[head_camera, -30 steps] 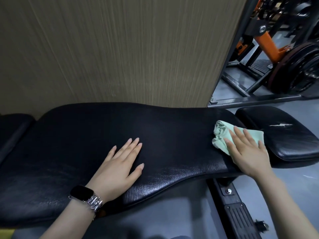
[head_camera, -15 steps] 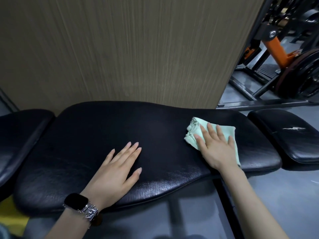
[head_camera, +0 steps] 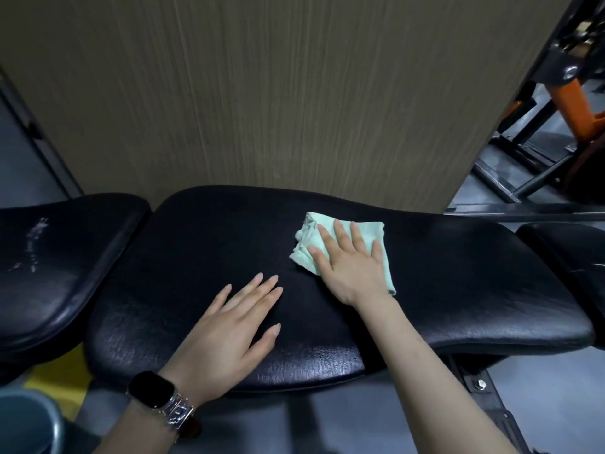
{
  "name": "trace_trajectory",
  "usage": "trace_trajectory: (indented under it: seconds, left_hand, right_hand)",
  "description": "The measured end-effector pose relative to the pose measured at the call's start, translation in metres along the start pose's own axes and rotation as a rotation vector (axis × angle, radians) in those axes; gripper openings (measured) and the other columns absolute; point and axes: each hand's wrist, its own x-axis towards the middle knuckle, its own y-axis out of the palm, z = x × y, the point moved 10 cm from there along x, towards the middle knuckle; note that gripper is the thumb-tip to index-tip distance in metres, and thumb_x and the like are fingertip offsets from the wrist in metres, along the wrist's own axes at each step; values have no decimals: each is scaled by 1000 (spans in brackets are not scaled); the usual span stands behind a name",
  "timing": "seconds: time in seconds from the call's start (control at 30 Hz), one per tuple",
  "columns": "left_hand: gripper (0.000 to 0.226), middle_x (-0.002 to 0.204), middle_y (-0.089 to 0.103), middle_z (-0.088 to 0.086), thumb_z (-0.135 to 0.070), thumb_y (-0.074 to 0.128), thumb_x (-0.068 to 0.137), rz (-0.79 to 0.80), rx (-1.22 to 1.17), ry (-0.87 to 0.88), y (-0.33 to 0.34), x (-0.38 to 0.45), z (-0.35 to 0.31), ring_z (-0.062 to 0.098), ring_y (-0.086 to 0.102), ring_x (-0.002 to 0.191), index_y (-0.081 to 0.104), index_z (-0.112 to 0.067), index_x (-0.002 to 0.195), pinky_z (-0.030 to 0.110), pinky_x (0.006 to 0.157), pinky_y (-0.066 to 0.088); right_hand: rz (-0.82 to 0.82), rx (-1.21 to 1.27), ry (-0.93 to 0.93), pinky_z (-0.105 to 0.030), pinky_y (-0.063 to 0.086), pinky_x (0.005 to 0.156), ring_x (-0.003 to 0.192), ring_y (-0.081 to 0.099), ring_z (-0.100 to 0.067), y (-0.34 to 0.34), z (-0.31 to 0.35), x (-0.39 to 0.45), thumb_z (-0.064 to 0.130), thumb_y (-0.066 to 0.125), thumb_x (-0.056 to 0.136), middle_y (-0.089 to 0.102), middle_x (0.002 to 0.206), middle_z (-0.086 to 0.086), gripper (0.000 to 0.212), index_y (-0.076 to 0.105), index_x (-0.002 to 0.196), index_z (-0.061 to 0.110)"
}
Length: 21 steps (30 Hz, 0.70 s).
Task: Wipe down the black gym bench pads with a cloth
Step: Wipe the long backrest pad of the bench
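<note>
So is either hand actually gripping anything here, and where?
No grip. The right hand presses flat on the middle of the green cloth; the left hand rests flat on the bench pad.

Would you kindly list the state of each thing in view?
Cloth: crumpled, flat under right hand.
Right hand: open, pressing cloth.
Left hand: open, flat on middle pad.
Middle pad: bare, creased.
Left pad: white streaks.

Both hands [head_camera: 226, 332] [head_camera: 352, 268] flat, fingers straight
</note>
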Motion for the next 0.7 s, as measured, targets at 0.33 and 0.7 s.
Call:
trace_trajectory:
  seconds: [0.33,0.7]
  left_hand:
    - [64,151,22,-18,-57,15,92,-65,2,-23,-14,-18,29,-7,0,139,36,-25,142,19,112,-5]
    - [61,148,29,-18,-58,18,92,-137,-2,-78,-31,-36,64,-8,7,138,40,-27,140,19,112,-1]
  right_hand:
    - [31,-15,-120,-52,-10,114,145,-17,-19,19,72,14,57,10,97,-8,160,6,57,-1,150,39]
    - [67,11,-232,-51,-13,112,145,-17,-20,34,140,16,57,12,97,-8,160,6,57,0,150,39]
